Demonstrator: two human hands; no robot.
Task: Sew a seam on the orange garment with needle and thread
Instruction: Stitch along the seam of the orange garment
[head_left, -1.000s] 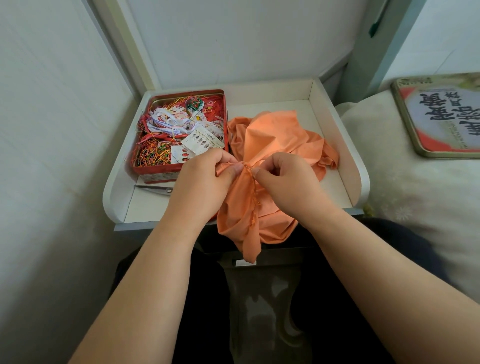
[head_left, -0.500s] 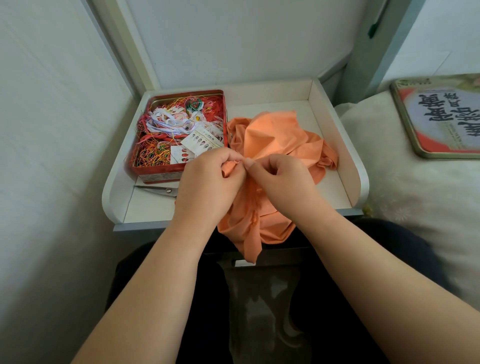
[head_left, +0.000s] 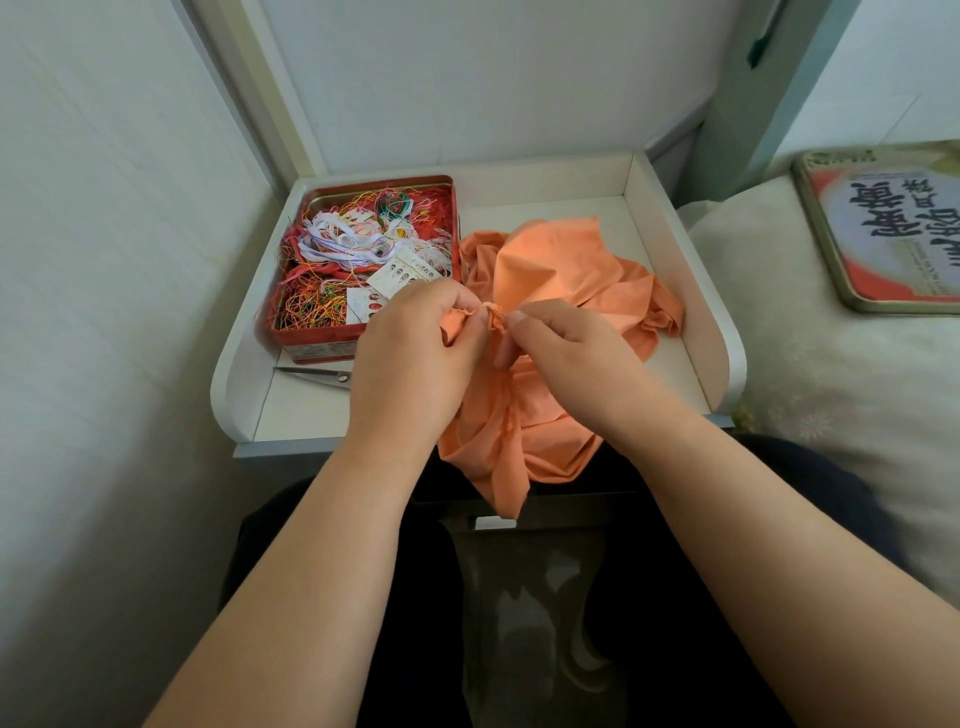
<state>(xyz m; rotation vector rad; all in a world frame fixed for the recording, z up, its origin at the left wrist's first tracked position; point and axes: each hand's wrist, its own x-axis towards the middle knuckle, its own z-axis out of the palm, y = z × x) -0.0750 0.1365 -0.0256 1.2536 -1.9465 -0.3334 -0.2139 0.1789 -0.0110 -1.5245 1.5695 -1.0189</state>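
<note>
The orange garment (head_left: 561, 270) lies bunched on a white tray-like table (head_left: 670, 291) and hangs over its front edge. My left hand (head_left: 415, 358) pinches a gathered fold of the garment's edge between thumb and fingers. My right hand (head_left: 566, 353) sits just to its right, fingertips pinching a thin needle (head_left: 501, 310) at the fold. The thread is too fine to see.
A red tin (head_left: 358, 265) full of tangled coloured threads and needle cards stands at the tray's left. Scissors (head_left: 317, 373) lie in front of it. A tin lid (head_left: 883, 228) rests on the pale bedding at right. Walls close in left and behind.
Both hands have risen a little with the fold. The right fingertips have drawn slightly away from the left, showing the needle between them.
</note>
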